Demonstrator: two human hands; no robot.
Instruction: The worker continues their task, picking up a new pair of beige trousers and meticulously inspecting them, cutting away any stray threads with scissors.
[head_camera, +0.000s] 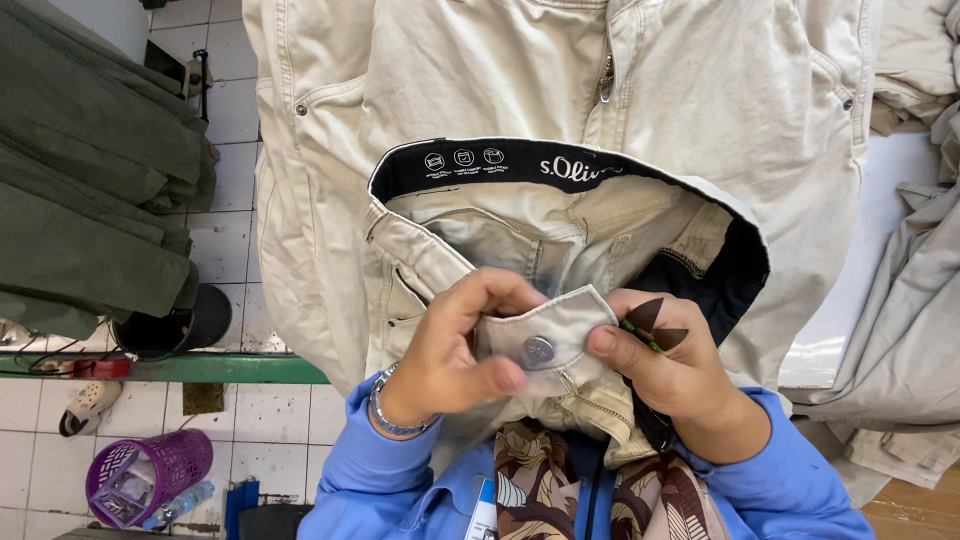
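A worker's left hand (450, 350) and right hand (665, 365) pinch the waistband tab (555, 335) of beige trousers (560, 90) spread on the table just beyond them, both hands closed on the cloth. The left thumb sits just beside the metal button (538, 351), the right thumb on the tab's far edge, with a small green-handled tool (640, 335) tucked in the right fingers. Doing this well likely means keeping the tab flat and taut between the thumbs so the button stays in plain sight. Folded green garments (90, 180) lie well to the left; a purple basket (150, 475) stands on the floor below.
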